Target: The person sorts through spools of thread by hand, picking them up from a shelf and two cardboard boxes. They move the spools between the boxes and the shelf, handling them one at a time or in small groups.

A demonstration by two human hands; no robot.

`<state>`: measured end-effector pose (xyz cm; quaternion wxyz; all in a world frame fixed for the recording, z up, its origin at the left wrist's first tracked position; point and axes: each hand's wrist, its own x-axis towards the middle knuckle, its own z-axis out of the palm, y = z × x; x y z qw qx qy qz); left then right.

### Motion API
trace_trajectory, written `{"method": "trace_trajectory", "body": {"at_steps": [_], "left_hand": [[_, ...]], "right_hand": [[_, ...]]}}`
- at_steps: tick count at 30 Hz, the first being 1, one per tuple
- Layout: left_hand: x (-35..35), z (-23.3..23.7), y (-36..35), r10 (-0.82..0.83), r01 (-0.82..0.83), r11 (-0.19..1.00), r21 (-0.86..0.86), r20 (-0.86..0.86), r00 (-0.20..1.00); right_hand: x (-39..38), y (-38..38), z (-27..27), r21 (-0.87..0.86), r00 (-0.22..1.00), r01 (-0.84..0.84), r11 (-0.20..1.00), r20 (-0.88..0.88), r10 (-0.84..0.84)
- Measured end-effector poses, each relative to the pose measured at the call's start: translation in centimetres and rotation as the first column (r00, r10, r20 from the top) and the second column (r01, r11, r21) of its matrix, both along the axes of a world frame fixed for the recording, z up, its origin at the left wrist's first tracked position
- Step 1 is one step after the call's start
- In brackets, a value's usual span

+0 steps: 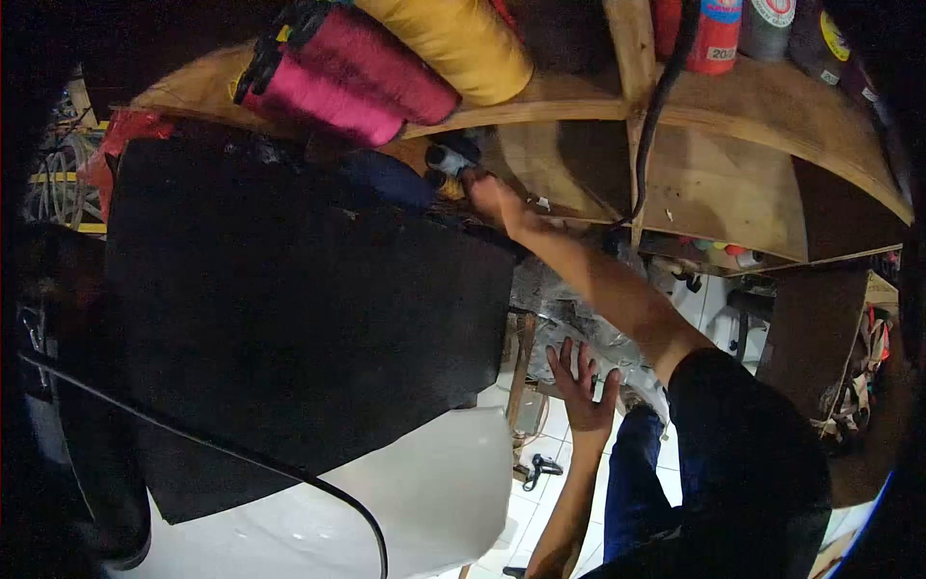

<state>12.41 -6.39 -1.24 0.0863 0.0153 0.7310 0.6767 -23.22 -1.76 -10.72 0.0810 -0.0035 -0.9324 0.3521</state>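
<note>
Big pink spool (323,101) and yellow spool (468,48) lie nearest the camera, on the upper wooden shelf (555,111). Below its curved edge, a small pale spool (446,159) sits in the dim space at the rear of the black board (309,299). The right hand (494,198) meets its near end, fingers curled; shadow hides the fingertips, so I cannot tell whether they have closed around it. Reaching for that spool looks like the step in hand; the next move probably calls for a firm hold and a lift that stays below the shelf edge. Just beside it are a small yellow spool (450,188) and a dark blue bundle (391,180). Well apart, the left hand (585,391) hangs over the tiled floor (545,473), fingers spread, holding nothing that I can see. Farther out, a white tabletop (415,482) shows beyond the board.
</note>
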Motion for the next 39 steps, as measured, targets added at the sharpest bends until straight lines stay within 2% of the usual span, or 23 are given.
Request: {"method": "trace_trajectory", "body": {"at_steps": [1, 2, 5, 7, 8, 9, 10, 12, 14, 15, 16, 17, 20, 23, 24, 25, 27, 29, 31, 32, 35, 36, 39], "left_hand": [[0.3, 0.2, -0.2, -0.002, 0.002, 1.000, -0.019, -0.009, 1.000], [0.5, -0.1, -0.5, -0.001, 0.000, 0.999, -0.045, -0.017, 1.000], [0.4, 0.3, -0.7, 0.018, -0.017, 0.999, -0.046, 0.037, 0.999], [0.7, 0.2, -0.7, 0.024, -0.024, 0.999, -0.024, 0.013, 1.000], [0.7, 0.5, -0.8, 0.006, -0.005, 1.000, -0.026, 0.011, 1.000], [1.0, 0.9, -0.8, -0.014, 0.015, 0.999, -0.029, 0.010, 1.000], [1.4, 0.7, -0.5, 0.031, -0.032, 0.994, 0.102, 0.010, 0.999], [1.8, 1.0, -0.6, -0.067, 0.067, 0.998, 0.006, 0.019, 0.998], [3.6, 1.2, -0.6, -0.115, 0.110, 0.987, -0.121, -0.041, 0.992], [4.1, 1.7, -0.3, -0.079, 0.091, 0.988, -0.123, 0.098, 0.992], [4.7, 3.2, 0.2, -0.138, 0.124, 0.972, -0.199, -0.057, 0.989], [4.8, 4.5, 0.9, -0.207, 0.144, 0.952, -0.271, -0.219, 0.954], [6.4, 7.0, 2.6, -0.257, 0.234, 0.963, -0.137, -0.183, 0.949], [7.6, 6.8, 3.5, -0.292, 0.262, 0.953, -0.153, -0.231, 0.928], [7.7, 7.6, 3.9, -0.319, 0.257, 0.939, -0.231, -0.294, 0.901], [8.1, 7.7, 4.3, -0.279, 0.271, 0.960, -0.069, -0.192, 0.941], [8.7, 9.1, 5.0, -0.310, 0.307, 0.950, -0.058, -0.292, 0.905], [9.3, 11.1, 6.0, -0.309, 0.294, 0.951, -0.095, -0.280, 0.909], [9.3, 10.7, 6.3, -0.325, 0.300, 0.946, -0.126, -0.397, 0.858], [10.1, 11.3, 7.0, -0.329, 0.324, 0.943, -0.076, -0.357, 0.875], [12.5, 13.2, 8.5, -0.358, 0.367, 0.930, 0.005, -0.209, 0.910], [12.8, 13.4, 9.0, -0.381, 0.386, 0.922, 0.006, -0.149, 0.912], [14.6, 13.7, 11.4, -0.476, 0.479, 0.875, 0.064, -0.065, 0.877]], "right_hand": [[-0.1, -0.1, -0.5, -0.082, 1.000, 0.023, 0.996, -0.002, -0.023], [0.3, -0.5, -1.1, -0.306, 0.996, 0.062, 0.950, -0.038, -0.077], [1.3, -1.6, -3.5, -0.840, 0.959, 0.088, 0.535, -0.073, -0.273], [2.3, -1.0, -3.0, -0.745, 0.955, 0.143, 0.651, -0.068, -0.288], [3.1, 0.0, -2.4, -0.434, 0.969, 0.190, 0.881, -0.058, -0.238], [5.1, 1.0, -0.5, -0.292, 0.973, 0.185, 0.938, -0.079, -0.217], [6.9, 2.1, 1.1, -0.144, 0.975, 0.181, 0.973, -0.102, -0.197], [12.1, 3.8, 4.2, -0.298, 0.944, 0.137, 0.945, -0.249, -0.216], [16.7, 5.8, 4.1, -0.526, 0.965, 0.102, 0.844, -0.152, -0.212], [19.3, 6.2, 3.9, -0.636, 0.973, 0.099, 0.765, -0.099, -0.208], [21.7, 7.0, 4.1, -0.390, 0.941, 0.178, 0.904, -0.201, -0.272], [23.9, 7.5, 4.3, -0.429, 0.939, 0.227, 0.874, -0.143, -0.314], [30.2, 9.9, 6.0, -0.524, 0.937, 0.285, 0.803, -0.026, -0.349], [33.6, 11.4, 5.4, -0.833, 0.931, 0.274, 0.480, 0.104, -0.351], [35.4, 12.3, 8.2, -0.676, 0.905, 0.415, 0.610, 0.233, -0.357], [36.3, 12.3, 7.7, -0.631, 0.879, 0.415, 0.655, 0.091, -0.468], [40.1, 13.8, 8.6, -0.638, 0.908, 0.376, 0.672, 0.107, -0.406], [43.2, 14.5, 7.7, -0.802, 0.932, 0.278, 0.529, 0.092, -0.351], [47.6, 15.4, 13.1, -0.733, 0.923, 0.383, 0.562, 0.285, -0.257], [49.8, 16.4, 14.6, -0.629, 0.928, 0.371, 0.683, 0.283, -0.243], [56.2, 19.7, 15.8, -0.740, 0.940, 0.324, 0.589, 0.182, -0.288], [58.1, 20.4, 19.5, -0.822, 0.911, 0.391, 0.413, 0.281, -0.302], [63.7, 26.6, 18.5, -0.611, 0.845, 0.508, 0.607, 0.218, -0.488]]}}
